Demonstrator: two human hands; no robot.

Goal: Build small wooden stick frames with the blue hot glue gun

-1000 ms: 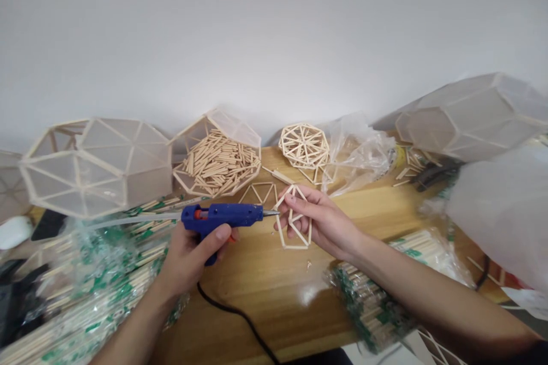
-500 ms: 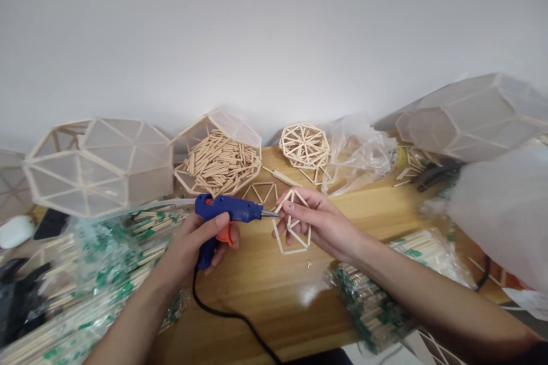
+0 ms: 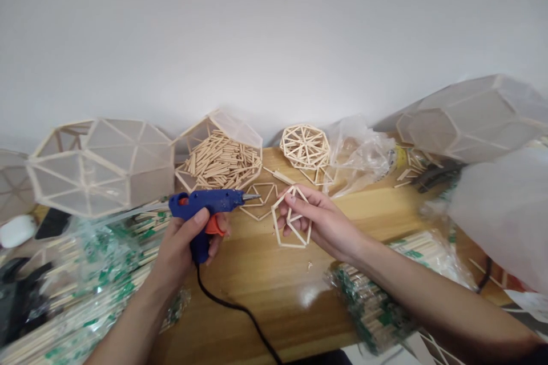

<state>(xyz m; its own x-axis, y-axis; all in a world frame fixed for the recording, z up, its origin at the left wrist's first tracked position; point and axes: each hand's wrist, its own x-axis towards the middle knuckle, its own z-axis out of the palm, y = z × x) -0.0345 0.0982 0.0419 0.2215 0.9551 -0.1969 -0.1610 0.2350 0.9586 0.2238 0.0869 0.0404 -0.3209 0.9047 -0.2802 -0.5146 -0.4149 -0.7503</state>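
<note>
Wrapped round the handle of a blue hot glue gun (image 3: pixel 212 201) is my left hand (image 3: pixel 186 239), its fingers by the orange trigger. The metal nozzle points right, apart from the wooden stick frame (image 3: pixel 276 228) that my right hand (image 3: pixel 319 214) pinches between thumb and fingers. This frame is a polygon of short sticks with a few inner spokes; part of it is hidden by the thumb. Behind the nozzle, another stick frame (image 3: pixel 258 218) lies flat on the wooden table (image 3: pixel 257 285). A clear glue stick runs out of the gun's back.
A pile of short sticks (image 3: pixel 222 159) fills an open panelled shell at the back. Beside it stands a stack of stick frames (image 3: pixel 305 147) and a crumpled plastic bag (image 3: pixel 359 148). Bagged sticks (image 3: pixel 98 291) cover the left; another packet (image 3: pixel 385 296) lies under my right forearm. A black cord (image 3: pixel 240 307) crosses the front.
My left hand has drawn the glue gun left and slightly up, so its nozzle has come away from the stick frame. My right hand stays nearly in place, still pinching the frame.
</note>
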